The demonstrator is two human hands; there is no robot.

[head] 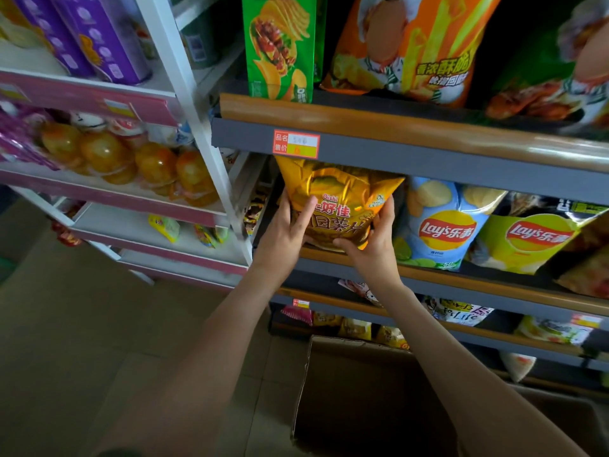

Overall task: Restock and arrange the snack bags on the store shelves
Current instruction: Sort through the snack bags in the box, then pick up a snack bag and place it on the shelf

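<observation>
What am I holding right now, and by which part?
A shiny gold foil snack bag, in both hands: the left hand has its grip on the lower left edge, the right hand on the lower right edge.

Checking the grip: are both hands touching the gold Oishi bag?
Touching. Head view shows the left hand and right hand gripping the gold Oishi bag from both sides.
</observation>
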